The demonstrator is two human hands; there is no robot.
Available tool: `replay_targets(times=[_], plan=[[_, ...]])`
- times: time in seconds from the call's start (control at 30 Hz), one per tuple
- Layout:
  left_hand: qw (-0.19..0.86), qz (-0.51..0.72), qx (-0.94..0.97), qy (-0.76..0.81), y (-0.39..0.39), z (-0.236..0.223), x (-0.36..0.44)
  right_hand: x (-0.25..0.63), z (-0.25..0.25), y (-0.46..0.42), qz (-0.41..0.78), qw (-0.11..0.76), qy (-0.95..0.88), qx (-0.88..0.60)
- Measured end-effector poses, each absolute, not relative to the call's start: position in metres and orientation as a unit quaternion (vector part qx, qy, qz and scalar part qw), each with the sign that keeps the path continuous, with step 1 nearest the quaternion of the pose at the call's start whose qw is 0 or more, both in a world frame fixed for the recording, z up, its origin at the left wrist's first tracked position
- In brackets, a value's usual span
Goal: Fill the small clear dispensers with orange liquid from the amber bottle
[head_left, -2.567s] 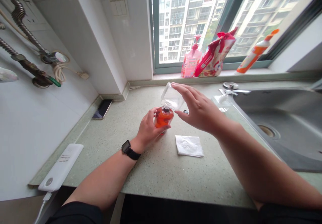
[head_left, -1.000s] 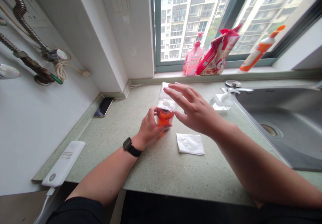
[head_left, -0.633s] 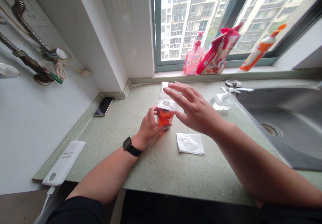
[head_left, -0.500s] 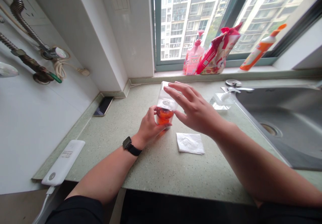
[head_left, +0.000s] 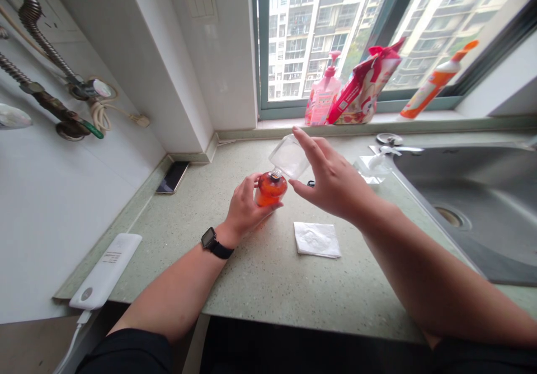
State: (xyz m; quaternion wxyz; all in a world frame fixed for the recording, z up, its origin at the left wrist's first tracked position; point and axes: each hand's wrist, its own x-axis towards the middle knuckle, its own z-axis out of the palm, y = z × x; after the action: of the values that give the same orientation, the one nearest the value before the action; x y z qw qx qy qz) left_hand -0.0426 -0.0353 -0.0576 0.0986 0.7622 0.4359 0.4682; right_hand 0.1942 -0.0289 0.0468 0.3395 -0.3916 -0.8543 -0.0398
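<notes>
Sill (head_left: 386, 119): pink bottle (head_left: 323, 98), red bag (head_left: 366, 89) just beside, orange bottle (head_left: 432, 89) further right. Sink (head_left: 482, 189) far right. Phone (head_left: 173, 178) flat by left wall (head_left: 42, 206). Power bank (head_left: 106, 270) at counter (head_left: 289, 295) edge, cable (head_left: 69, 343) plugged in. Switch (head_left: 198, 1) left of window (head_left: 331, 21).

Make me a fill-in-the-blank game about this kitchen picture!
1. The left hand, wearing a black, square-faced ____, holds an orange-red, rounded bottle.
2. The right hand holds a clear, squarish plastic bottle ____ (above or below) it.
3. A folded white tissue lies on the speckled, pale-green ____ (counter or sink).

Missing words: watch; above; counter.
</notes>
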Motion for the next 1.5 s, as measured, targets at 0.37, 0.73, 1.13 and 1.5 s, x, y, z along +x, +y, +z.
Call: replay_targets(times=[0.37, 0.73, 1.13, 1.5], plan=[[0.070, 0.464, 0.756, 0.456, -0.031, -0.058, -0.045, 0.200, 0.039, -0.020, 0.024, 0.298, -0.834, -0.464], [0.135, 0.514, 0.690, 0.492, -0.016, -0.060, -0.059, 0.207, 0.022, 0.005, 0.191, 0.399, -0.757, -0.480], [0.164, 0.554, 0.587, 0.567, 0.023, -0.081, -0.091, 0.214, -0.005, 0.032, 0.450, 0.325, -0.659, -0.508], [-0.084, 0.523, 0.689, 0.495, -0.008, -0.048, -0.077, 0.212, -0.030, 0.009, 0.495, 0.212, -0.654, -0.532]])
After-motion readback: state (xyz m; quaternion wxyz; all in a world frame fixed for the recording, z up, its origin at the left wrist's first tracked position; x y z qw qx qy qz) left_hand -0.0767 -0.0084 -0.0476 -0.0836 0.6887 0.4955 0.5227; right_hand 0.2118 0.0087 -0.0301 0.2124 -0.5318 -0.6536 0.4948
